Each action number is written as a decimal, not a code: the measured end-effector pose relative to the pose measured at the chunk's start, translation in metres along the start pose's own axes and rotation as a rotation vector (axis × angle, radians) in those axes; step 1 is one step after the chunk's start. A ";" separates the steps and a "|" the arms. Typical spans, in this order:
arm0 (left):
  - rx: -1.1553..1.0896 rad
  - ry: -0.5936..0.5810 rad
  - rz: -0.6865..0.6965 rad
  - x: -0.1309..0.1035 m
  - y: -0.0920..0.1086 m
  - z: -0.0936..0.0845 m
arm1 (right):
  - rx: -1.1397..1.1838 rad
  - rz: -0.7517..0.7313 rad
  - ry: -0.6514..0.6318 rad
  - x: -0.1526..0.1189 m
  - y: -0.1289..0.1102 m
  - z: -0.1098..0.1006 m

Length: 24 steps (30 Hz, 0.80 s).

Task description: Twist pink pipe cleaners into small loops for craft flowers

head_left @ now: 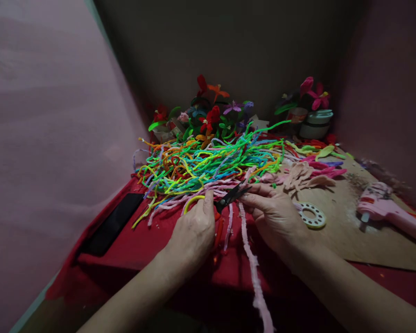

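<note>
My left hand (pixel 194 229) is closed around the yellow handle of a pair of scissors (pixel 229 197). Their dark blades point up and to the right, toward my right fingertips. My right hand (pixel 275 212) pinches a pale pink pipe cleaner (pixel 251 259), which hangs down past the table's front edge. The blades lie against the pipe cleaner close to my right fingers; whether they have cut into it I cannot tell. Just beyond both hands lies a large tangled heap of pipe cleaners (pixel 211 159) in green, yellow, orange, blue and pink.
A black phone-like slab (pixel 113 224) lies on the red cloth (pixel 142 249) at left. On the brown board (pixel 343 236) at right are a pink glue gun (pixel 384 208), a white ring with holes (pixel 312 215) and pink fuzzy pieces (pixel 303 178). Fuzzy flowers (pixel 210 118) stand behind.
</note>
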<state>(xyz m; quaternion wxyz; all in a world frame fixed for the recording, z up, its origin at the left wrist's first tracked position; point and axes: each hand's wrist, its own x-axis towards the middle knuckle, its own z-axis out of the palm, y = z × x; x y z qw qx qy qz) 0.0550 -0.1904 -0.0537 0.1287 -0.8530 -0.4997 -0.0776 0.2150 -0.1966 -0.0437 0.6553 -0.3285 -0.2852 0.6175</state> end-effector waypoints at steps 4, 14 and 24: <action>0.015 -0.005 0.013 0.000 -0.002 0.002 | -0.005 0.001 0.001 0.000 0.001 -0.001; 0.047 -0.002 0.079 0.000 -0.003 -0.002 | -0.022 -0.008 -0.001 0.000 0.001 -0.002; -0.022 -0.081 0.066 0.001 -0.003 -0.006 | -0.012 -0.012 0.007 0.000 0.001 0.000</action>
